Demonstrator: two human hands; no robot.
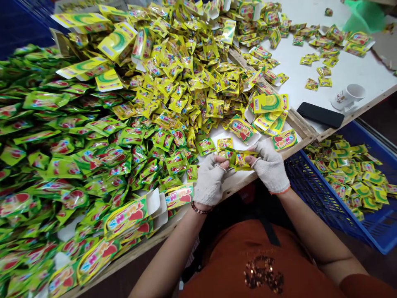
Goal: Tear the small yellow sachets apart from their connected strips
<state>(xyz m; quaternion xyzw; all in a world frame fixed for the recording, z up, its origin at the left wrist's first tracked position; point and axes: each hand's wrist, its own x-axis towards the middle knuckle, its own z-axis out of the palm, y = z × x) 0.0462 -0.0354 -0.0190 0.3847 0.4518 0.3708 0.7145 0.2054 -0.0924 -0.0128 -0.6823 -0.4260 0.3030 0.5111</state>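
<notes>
Left hand: your left hand [210, 182], in a white fingerless glove, pinches the left end of the yellow sachet [240, 159]; fingers closed on it

Right hand: your right hand [271, 167], gloved alike, grips the right end of the same sachet; one sachet between two hands, held just above the desk edge [238, 184]

Sachet position: between both hands, in front of your chest, near the bare white patch of desk

Nearest things: one green sachet [284, 140] just beside your right hand; a flat green carton [270, 103] beyond it

Piles: yellow sachets [186, 78] heaped ahead; green sachets [68, 149] heaped to your left; both too many to count; filled cartons [130, 215] lie along the near edge at your left

Far desk: one black phone [320, 114]; one white mug [349, 96]; loose sachets scattered beyond them

Container: one blue crate [313, 194] below the desk at your right; it holds loose yellow-green sachets, uncounted
</notes>
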